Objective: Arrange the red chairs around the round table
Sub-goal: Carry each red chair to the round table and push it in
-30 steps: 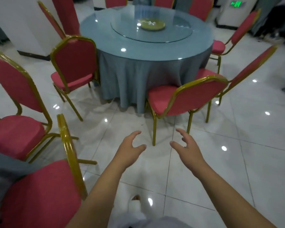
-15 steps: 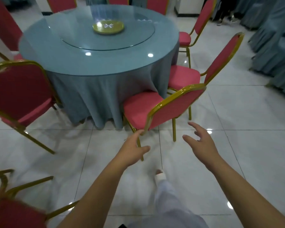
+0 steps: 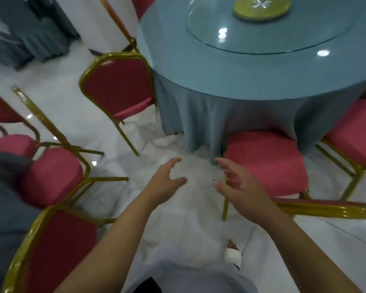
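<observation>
My view had swung to the left since a moment ago, so the round worktop [image 3: 220, 77] with its blue cloth now sat up on my right. My left hand [image 3: 167, 182] and right hand [image 3: 239, 191] had come closer together. Both had fingers spread and held nothing. The nearest red chair [image 3: 266, 163] now sat right under my right hand, its seat up against the cloth. On my left, a second red chair [image 3: 118, 87] stood beside the worktop, and a loose red chair [image 3: 51, 176] had come into view.
</observation>
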Demonstrator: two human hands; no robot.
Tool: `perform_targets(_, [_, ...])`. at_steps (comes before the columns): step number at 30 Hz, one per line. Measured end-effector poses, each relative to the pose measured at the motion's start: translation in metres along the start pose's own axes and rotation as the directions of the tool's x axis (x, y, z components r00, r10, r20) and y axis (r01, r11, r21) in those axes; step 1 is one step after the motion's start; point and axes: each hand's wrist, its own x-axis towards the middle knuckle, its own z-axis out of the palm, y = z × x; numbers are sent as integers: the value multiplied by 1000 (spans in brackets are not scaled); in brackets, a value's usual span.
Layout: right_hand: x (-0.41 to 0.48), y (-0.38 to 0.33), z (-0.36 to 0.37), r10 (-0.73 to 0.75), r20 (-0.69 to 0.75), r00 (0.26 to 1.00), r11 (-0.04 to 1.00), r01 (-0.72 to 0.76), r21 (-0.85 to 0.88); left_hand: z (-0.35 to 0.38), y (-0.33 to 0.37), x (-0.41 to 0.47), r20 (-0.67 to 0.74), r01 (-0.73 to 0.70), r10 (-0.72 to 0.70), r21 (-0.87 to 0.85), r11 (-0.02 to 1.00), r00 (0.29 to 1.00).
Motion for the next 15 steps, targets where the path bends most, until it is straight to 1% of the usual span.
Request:
perform_targets(2, [30, -6, 8, -12, 61, 998, 1000, 13, -4, -22, -14, 10, -48, 48, -50, -38, 998, 998])
perform_targets(4, [59, -14, 20, -17, 92, 996, 1000, 18, -7, -48, -27, 27, -109, 100, -109, -86, 991, 988])
perform_targets(7, [107, -26, 39, -16, 135, 991, 999, 20, -25, -89, -48, 64, -205, 165, -204, -190, 968, 957])
perform_targets(10, [161, -50, 63, -25, 169, 985, 994, 43, -102, -133, -64, 110, -276, 129, -207, -275, 953, 939])
perform_targets(12, [198, -72, 78, -41, 161, 986, 986, 65, -151, -166, -70, 138, -289, 99, -201, -332, 938, 936])
perform_targets(13, [214, -84, 84, -46, 156, 987, 983, 73, -168, -181, -71, 149, -285, 105, -218, -363, 926, 933])
perform_targets(15, [246, -109, 97, -72, 154, 986, 981, 98, -166, -214, -77, 170, -292, 88, -222, -411, 907, 930])
